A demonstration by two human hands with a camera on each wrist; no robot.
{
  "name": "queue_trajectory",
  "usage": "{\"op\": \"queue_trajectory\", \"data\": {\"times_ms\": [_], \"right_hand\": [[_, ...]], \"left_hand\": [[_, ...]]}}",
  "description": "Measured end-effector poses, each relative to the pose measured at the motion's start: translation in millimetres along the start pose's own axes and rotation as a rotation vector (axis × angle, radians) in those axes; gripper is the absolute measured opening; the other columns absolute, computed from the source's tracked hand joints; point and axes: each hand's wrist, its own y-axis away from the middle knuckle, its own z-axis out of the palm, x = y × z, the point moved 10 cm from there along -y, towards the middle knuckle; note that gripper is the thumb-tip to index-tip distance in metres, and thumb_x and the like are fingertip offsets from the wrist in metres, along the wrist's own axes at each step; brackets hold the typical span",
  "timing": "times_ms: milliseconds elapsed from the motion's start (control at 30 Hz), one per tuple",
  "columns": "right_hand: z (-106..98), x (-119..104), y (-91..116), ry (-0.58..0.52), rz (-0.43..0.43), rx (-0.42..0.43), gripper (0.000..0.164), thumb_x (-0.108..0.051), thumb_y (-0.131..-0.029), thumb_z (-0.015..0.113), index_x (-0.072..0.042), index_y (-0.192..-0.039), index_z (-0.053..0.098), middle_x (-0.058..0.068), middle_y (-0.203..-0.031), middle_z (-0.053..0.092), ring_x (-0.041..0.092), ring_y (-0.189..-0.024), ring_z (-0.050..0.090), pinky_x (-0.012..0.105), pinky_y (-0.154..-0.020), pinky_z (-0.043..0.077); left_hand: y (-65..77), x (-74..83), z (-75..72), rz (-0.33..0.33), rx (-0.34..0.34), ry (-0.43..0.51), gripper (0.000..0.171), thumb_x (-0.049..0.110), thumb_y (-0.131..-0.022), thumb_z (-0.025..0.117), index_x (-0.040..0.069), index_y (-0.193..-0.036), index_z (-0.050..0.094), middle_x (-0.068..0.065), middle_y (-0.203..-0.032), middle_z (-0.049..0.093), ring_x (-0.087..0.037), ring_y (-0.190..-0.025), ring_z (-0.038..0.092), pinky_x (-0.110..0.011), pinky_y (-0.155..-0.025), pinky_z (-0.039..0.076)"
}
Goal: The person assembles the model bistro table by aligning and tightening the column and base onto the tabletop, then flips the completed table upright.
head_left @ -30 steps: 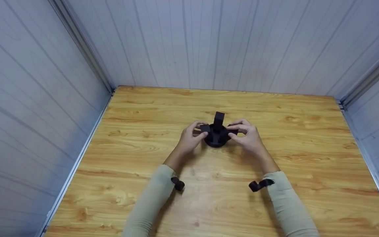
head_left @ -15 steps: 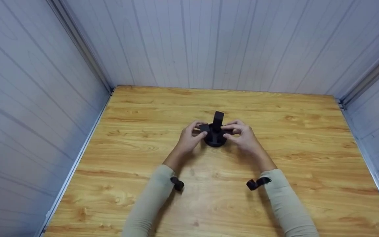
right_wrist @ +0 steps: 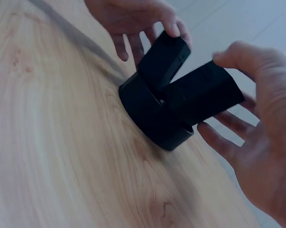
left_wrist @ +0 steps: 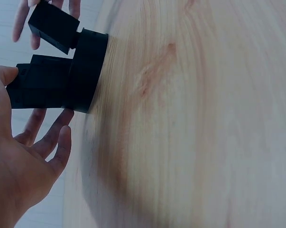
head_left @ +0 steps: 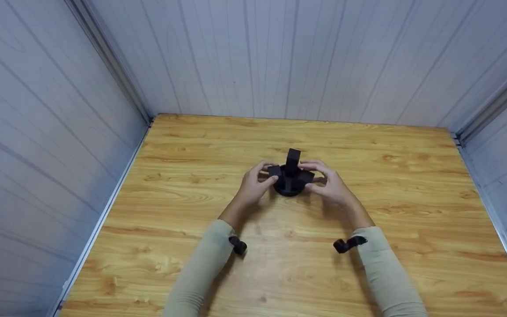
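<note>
A black stand with a round base (head_left: 288, 190) sits on the table, with three block-shaped arms rising from it. My left hand (head_left: 253, 187) holds the left arm (head_left: 274, 171), thumb on its near side and fingers behind. Around the right arm (head_left: 306, 177) is my right hand (head_left: 333, 187), thumb at its near edge. In the right wrist view the thumb (right_wrist: 237, 57) meets the upper corner of that arm (right_wrist: 204, 92), while the other fingers lie behind and below it. The rear arm (head_left: 293, 160) stands taller, untouched by the left hand.
The wood-grain table (head_left: 183, 185) is bounded by a pale back wall (head_left: 271, 61) and side walls. Both sleeved forearms reach in from the near edge, each with a small black wrist camera (head_left: 238, 246) strapped on.
My right hand moved slightly left, then back right. Its fingers and thumb have spread wider, and more of the right arm's top shows between them. My left hand keeps its hold.
</note>
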Motion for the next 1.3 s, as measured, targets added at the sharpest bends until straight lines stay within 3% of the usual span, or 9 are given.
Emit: {"op": "queue_trajectory", "data": {"times_ms": [133, 233, 467, 700, 833, 967, 1033, 1200, 1300], "right_hand": [[-1.9, -0.4, 2.0, -0.062, -0.021, -0.016, 0.054, 0.022, -0.094, 0.053, 0.010, -0.143, 0.069, 0.036, -0.164, 0.054, 0.001, -0.145, 0.057, 0.021, -0.109, 0.059], [-2.0, 2.2, 2.8, -0.074, -0.001, -0.019, 0.050, 0.021, -0.093, 0.051, 0.010, -0.137, 0.073, 0.036, -0.159, 0.060, -0.002, -0.141, 0.061, 0.020, -0.109, 0.059], [-2.5, 11.0, 4.2, -0.057, 0.042, 0.022, 0.040, 0.015, -0.099, 0.062, 0.009, -0.136, 0.074, 0.034, -0.153, 0.065, -0.005, -0.134, 0.065, 0.019, -0.105, 0.060], [7.5, 11.9, 1.2, -0.019, 0.032, 0.059, 0.035, 0.007, -0.098, 0.081, 0.009, -0.131, 0.071, 0.023, -0.141, 0.065, 0.004, -0.126, 0.066, 0.026, -0.108, 0.062], [9.0, 14.5, 0.9, 0.034, 0.046, 0.091, 0.034, 0.004, -0.095, 0.086, 0.005, -0.124, 0.069, 0.019, -0.137, 0.064, 0.006, -0.119, 0.067, 0.037, -0.108, 0.064], [10.0, 15.3, 1.8, 0.060, 0.043, 0.103, 0.034, 0.003, -0.095, 0.086, 0.007, -0.124, 0.068, 0.024, -0.138, 0.065, 0.006, -0.113, 0.067, 0.053, -0.108, 0.064], [10.4, 15.8, 2.2, 0.065, 0.047, 0.108, 0.035, 0.002, -0.096, 0.086, 0.007, -0.126, 0.069, 0.025, -0.138, 0.066, 0.008, -0.111, 0.068, 0.048, -0.106, 0.065], [10.8, 16.9, 4.9, 0.058, 0.042, 0.126, 0.041, 0.001, -0.097, 0.084, 0.006, -0.135, 0.072, 0.028, -0.122, 0.070, 0.016, -0.103, 0.068, 0.019, -0.090, 0.061], [10.6, 15.6, 6.4, 0.079, 0.018, 0.130, 0.045, 0.001, -0.097, 0.085, 0.005, -0.139, 0.072, 0.028, -0.118, 0.070, 0.023, -0.102, 0.067, 0.021, -0.087, 0.060]], "left_hand": [[-0.6, -0.5, -0.1, -0.002, 0.005, -0.011, 0.034, 0.015, -0.108, 0.075, 0.015, -0.142, 0.071, -0.018, -0.136, 0.074, -0.033, -0.128, 0.075, -0.046, -0.110, 0.065], [-0.6, 0.4, -0.1, 0.003, 0.006, -0.015, 0.035, 0.015, -0.108, 0.075, 0.015, -0.142, 0.071, -0.018, -0.136, 0.075, -0.033, -0.127, 0.075, -0.046, -0.110, 0.065], [0.1, 2.2, 0.5, 0.007, -0.009, -0.022, 0.035, 0.016, -0.108, 0.074, 0.015, -0.143, 0.070, -0.018, -0.136, 0.074, -0.034, -0.128, 0.075, -0.049, -0.111, 0.064], [-0.2, 0.5, -0.1, 0.002, -0.004, -0.021, 0.036, 0.016, -0.108, 0.075, 0.016, -0.144, 0.070, -0.018, -0.136, 0.074, -0.033, -0.129, 0.073, -0.050, -0.113, 0.063], [0.2, 1.0, 0.4, 0.003, 0.001, -0.022, 0.036, 0.016, -0.107, 0.075, 0.016, -0.143, 0.070, -0.019, -0.136, 0.073, -0.034, -0.129, 0.073, -0.050, -0.113, 0.063], [0.0, -0.4, 1.1, 0.001, 0.007, -0.027, 0.035, 0.016, -0.107, 0.076, 0.015, -0.142, 0.071, -0.019, -0.134, 0.074, -0.034, -0.128, 0.074, -0.050, -0.112, 0.064], [-0.1, -1.1, 1.1, 0.003, 0.008, -0.030, 0.036, 0.015, -0.107, 0.076, 0.015, -0.142, 0.071, -0.019, -0.134, 0.075, -0.034, -0.127, 0.075, -0.050, -0.112, 0.064], [-0.6, -0.2, 0.6, 0.018, 0.009, -0.024, 0.036, 0.015, -0.107, 0.076, 0.014, -0.142, 0.071, -0.020, -0.134, 0.076, -0.034, -0.128, 0.074, -0.050, -0.111, 0.064], [-0.3, 1.6, 0.2, 0.023, 0.010, -0.017, 0.036, 0.015, -0.107, 0.076, 0.013, -0.142, 0.071, -0.020, -0.135, 0.076, -0.035, -0.128, 0.074, -0.050, -0.111, 0.064]]}}
